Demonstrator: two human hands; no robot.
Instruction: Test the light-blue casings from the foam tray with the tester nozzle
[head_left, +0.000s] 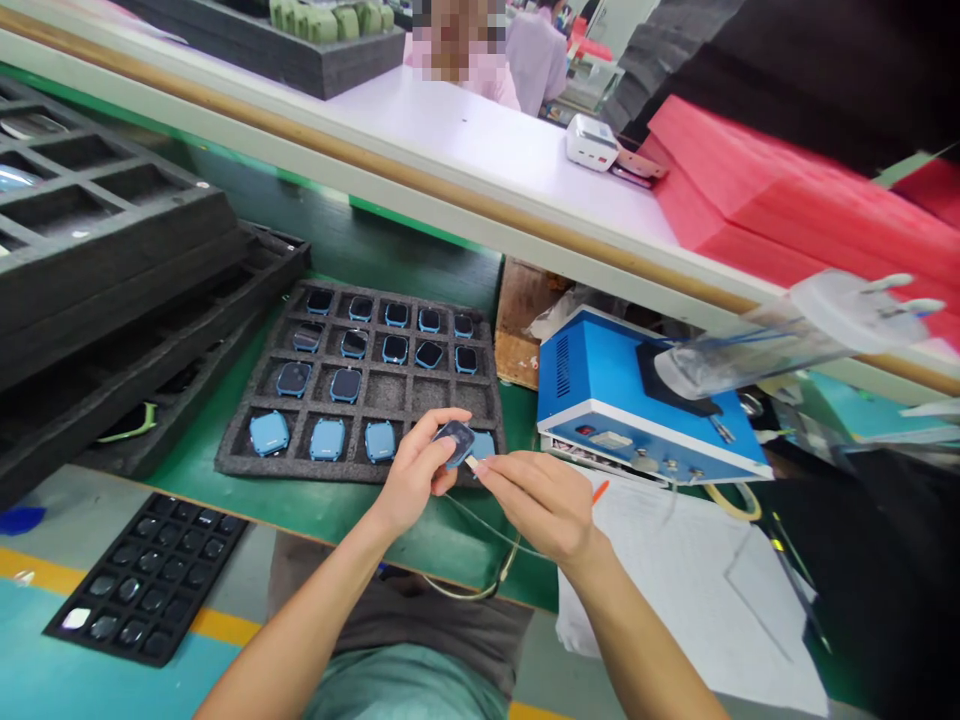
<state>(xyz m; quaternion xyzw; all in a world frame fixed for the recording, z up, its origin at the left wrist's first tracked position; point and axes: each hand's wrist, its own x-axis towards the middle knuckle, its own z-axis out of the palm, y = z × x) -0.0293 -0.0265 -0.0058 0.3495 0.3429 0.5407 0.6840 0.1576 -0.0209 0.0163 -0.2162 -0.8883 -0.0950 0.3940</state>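
My left hand (416, 465) is closed around a blue smartwatch case with a dark screen (454, 443), lifted above the foam tray's front edge. In my right hand (541, 500) is a slim white-tipped tool (472, 463), pinched by the fingers, its tip at the watch's lower right edge. Whether it touches the watch I cannot tell. Under the hands lies the dark grey foam tray (390, 392). Its back rows hold watch cases screen up; blue cases (327, 440) in the front row lie screen down. A thin pale tube (487, 525) runs below both hands.
Stacked black foam trays (120, 260) rise at the left. On the right stand a blue control box (645, 400) with a clear cylinder (750, 345) and white paper (675, 580). A shelf (465, 225) crosses behind. Lower left is a black tray of dark pieces (150, 575). People sit beyond.
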